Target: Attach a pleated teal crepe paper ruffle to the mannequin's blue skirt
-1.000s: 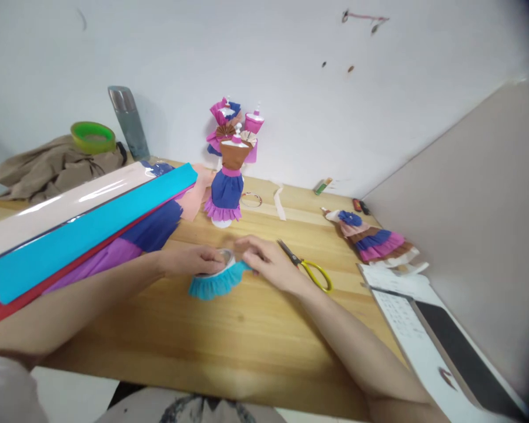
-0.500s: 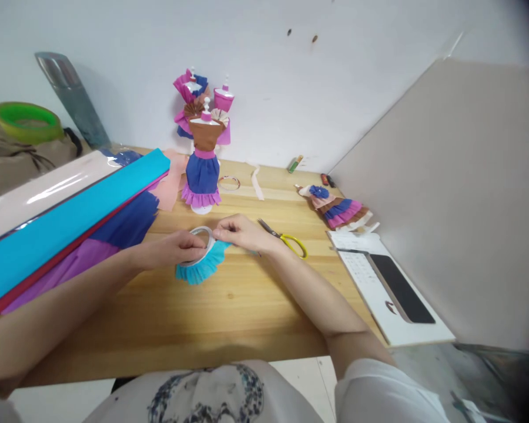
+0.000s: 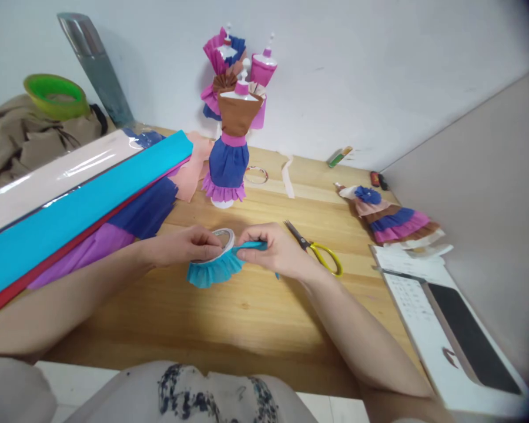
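Observation:
A white roll of tape [image 3: 231, 239] is pinched in my left hand [image 3: 189, 244], with its fingers through and over the ring. Pleated turquoise crepe paper [image 3: 214, 271] fans out along the ring's lower edge. My right hand [image 3: 268, 249] grips the loose end of that same paper strip between thumb and fingers, just right of the ring. Scissors [image 3: 317, 249] with yellow handles lie beside my right hand. Behind the hands stands a small dress form [image 3: 233, 138] in a brown top and a blue skirt with a purple ruffle.
Long rolls of coloured crepe paper [image 3: 88, 194] lie across the left side. More dress forms [image 3: 263, 67] stand against the wall. A layered paper dress [image 3: 392, 220] lies at the right, near a white board with a phone [image 3: 471, 335]. A bottle [image 3: 97, 70] stands back left.
My right hand has shifted away from the ring's edge and now holds the free turquoise strip. The pleats hang lower at the left. The camera view has also turned.

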The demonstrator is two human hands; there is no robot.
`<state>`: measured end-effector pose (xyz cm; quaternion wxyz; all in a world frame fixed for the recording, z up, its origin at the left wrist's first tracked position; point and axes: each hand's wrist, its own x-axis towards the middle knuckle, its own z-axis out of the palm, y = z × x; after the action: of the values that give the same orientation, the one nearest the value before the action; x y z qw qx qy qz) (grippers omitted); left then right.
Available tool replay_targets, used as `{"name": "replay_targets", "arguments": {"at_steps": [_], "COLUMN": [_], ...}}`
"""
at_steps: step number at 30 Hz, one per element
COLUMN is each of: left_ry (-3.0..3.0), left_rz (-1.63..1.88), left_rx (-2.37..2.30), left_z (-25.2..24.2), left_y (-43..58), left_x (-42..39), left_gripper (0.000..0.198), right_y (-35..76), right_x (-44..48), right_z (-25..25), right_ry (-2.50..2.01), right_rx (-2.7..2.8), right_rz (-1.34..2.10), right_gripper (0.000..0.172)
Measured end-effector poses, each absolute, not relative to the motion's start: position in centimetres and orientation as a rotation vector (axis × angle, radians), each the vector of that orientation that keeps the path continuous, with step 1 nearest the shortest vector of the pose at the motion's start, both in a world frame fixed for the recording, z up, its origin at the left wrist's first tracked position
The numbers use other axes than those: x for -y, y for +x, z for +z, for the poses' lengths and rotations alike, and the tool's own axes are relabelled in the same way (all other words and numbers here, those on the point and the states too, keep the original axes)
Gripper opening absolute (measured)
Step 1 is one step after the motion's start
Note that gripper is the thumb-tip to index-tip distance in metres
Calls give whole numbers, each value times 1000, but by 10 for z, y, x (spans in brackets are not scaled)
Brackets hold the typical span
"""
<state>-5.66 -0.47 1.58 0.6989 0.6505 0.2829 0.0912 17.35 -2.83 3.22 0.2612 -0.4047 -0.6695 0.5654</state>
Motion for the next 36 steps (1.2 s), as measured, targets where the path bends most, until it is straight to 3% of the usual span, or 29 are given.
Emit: {"name": "replay_targets", "arguments": {"at_steps": [36], "left_ry": [1607], "left_rz": [293], "left_rx": [-590], "left_z": [21], "left_y": [-53], "left_x": [9], "left_gripper": [58], "right_y": [165], "right_x": [45], "right_z": [33], "right_ry": [-1299], "right_rx": [1787], "right_rz": [1353], "right_gripper": [15]}}
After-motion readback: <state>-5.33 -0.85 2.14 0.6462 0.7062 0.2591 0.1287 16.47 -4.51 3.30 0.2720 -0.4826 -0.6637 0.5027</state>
